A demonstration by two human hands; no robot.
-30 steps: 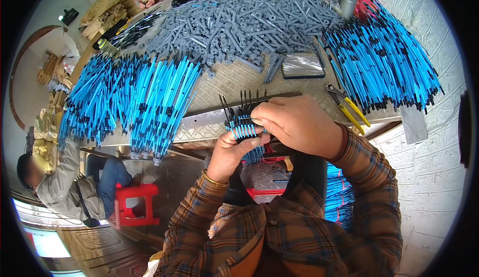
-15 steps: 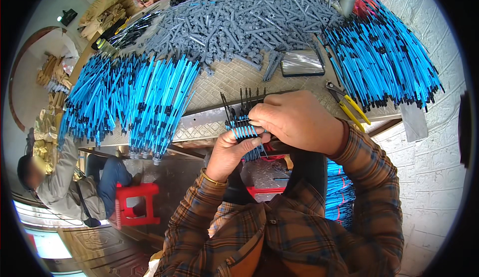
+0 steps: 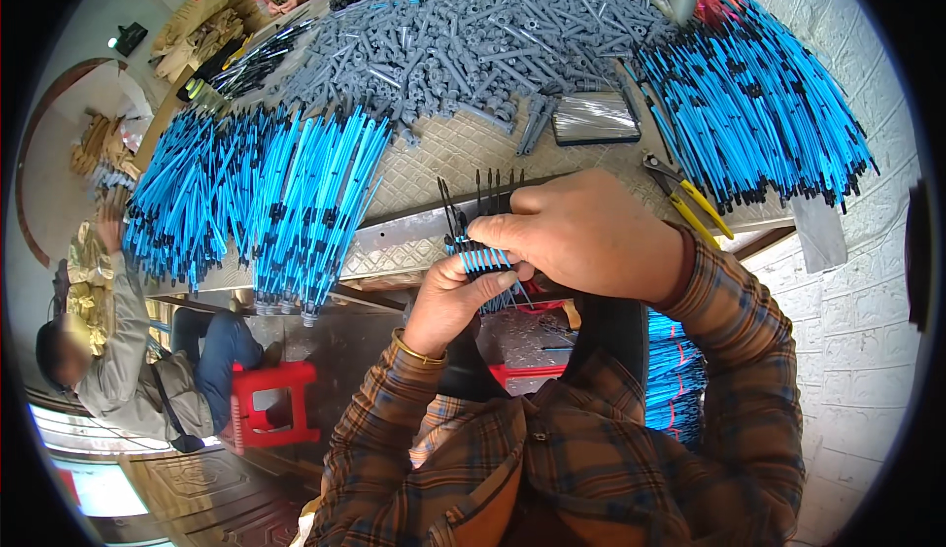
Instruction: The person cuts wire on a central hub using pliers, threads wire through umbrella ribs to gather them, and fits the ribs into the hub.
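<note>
My left hand [image 3: 448, 301] is closed around a small bundle of thin blue rods [image 3: 485, 259] with black ends, held at the table's front edge. The thumb lies across the front of the row, and several black tips stand up above it at uneven heights. Over the top of the bundle, my right hand [image 3: 586, 237] has thumb and index finger pinched together beside the black tips. Whatever sits in that pinch is hidden by the fingers.
Grey plastic tubular parts [image 3: 463, 39] heap across the table. Blue rods lie piled at left [image 3: 315, 202] and right [image 3: 759, 103]. A tray of metal pins [image 3: 596, 118] and yellow-handled pliers [image 3: 690, 202] lie nearby. One person sits by a red stool [image 3: 274, 404]; another works at the far side.
My right hand has shifted slightly left, its fingertips now closer to the black tips. My left hand stays on the bundle. The person at left has raised an arm.
</note>
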